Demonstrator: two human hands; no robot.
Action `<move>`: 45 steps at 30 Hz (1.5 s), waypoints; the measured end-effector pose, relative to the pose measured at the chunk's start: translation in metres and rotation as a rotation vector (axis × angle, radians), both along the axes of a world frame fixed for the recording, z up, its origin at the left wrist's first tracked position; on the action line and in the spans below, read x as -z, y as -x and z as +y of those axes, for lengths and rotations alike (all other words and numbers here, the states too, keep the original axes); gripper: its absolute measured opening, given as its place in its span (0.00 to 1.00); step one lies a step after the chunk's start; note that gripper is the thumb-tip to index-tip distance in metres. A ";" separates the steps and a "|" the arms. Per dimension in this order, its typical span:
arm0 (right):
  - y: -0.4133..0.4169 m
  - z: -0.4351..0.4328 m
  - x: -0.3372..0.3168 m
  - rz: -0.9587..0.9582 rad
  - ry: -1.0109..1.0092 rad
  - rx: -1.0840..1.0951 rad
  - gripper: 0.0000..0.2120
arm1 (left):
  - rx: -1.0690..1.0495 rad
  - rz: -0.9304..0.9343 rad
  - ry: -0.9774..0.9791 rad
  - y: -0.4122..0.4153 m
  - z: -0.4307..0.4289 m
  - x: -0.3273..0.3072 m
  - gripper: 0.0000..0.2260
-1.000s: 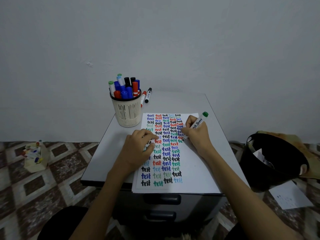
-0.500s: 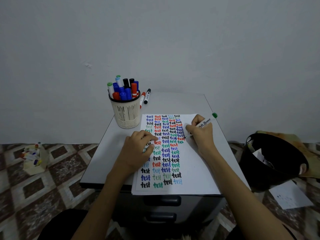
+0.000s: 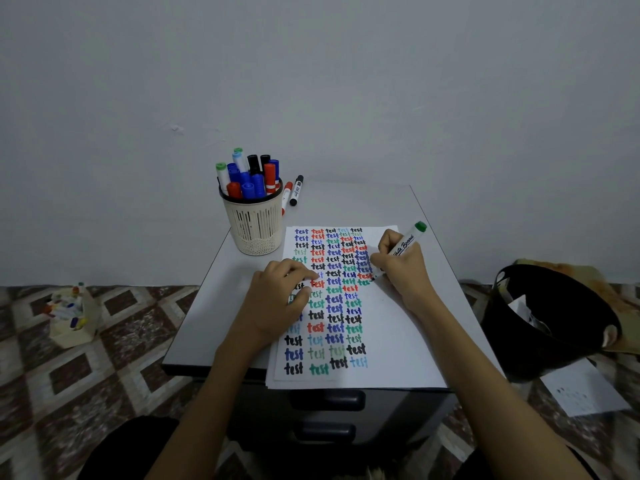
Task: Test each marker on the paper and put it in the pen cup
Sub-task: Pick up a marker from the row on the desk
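Right hand (image 3: 403,271) over the right half of the paper, fingers curled tight round a white whiteboard marker with a green end cap (image 3: 406,241). Marker tilted, green end up and toward the desk's right edge, tip down on the white sheet of paper (image 3: 398,341), just at the end of a row of written words. Left hand (image 3: 277,303) laid on the left half of the same sheet, fingers bent inward, knuckles up. Impossible to tell whether anything is held inside it.

Sheet lying along the front part of the light grey desk (image 3: 346,202), its near edge a little past the desk's front edge. Five columns of the word "test" on it in black, blue, red, green and light blue.

Cream plastic pen cup with slotted walls (image 3: 254,226) upright near the desk's left edge, just beyond the far left corner of the sheet and apart from it. Inside, a tight bunch of capped markers (image 3: 249,181), blue, red, black, green and light blue ends up. Behind the cup, toward the back edge, a red-capped marker (image 3: 285,195) and a black-capped marker (image 3: 296,190), side by side, flat on the desk.

On the tiled floor: a small cream box with more markers (image 3: 71,317) at the left, a black bin (image 3: 554,323) at the right.
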State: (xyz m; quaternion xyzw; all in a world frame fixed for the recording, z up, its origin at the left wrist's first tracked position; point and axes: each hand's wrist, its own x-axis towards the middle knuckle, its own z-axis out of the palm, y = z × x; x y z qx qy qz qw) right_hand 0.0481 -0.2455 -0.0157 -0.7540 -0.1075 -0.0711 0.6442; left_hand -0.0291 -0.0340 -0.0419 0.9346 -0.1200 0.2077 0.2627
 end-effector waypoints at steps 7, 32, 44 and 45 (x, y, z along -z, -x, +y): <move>0.000 -0.001 0.002 0.010 0.033 -0.026 0.18 | -0.007 0.012 -0.006 0.000 0.000 0.001 0.18; 0.013 -0.004 -0.014 0.299 -0.491 -0.443 0.07 | -0.141 -0.060 0.395 0.012 0.004 -0.010 0.09; 0.015 -0.001 -0.012 0.239 -0.394 -0.485 0.07 | -0.064 -0.002 0.553 0.019 0.000 -0.021 0.09; 0.016 0.000 -0.012 0.236 -0.388 -0.491 0.07 | -0.061 0.008 0.544 0.019 0.001 -0.021 0.09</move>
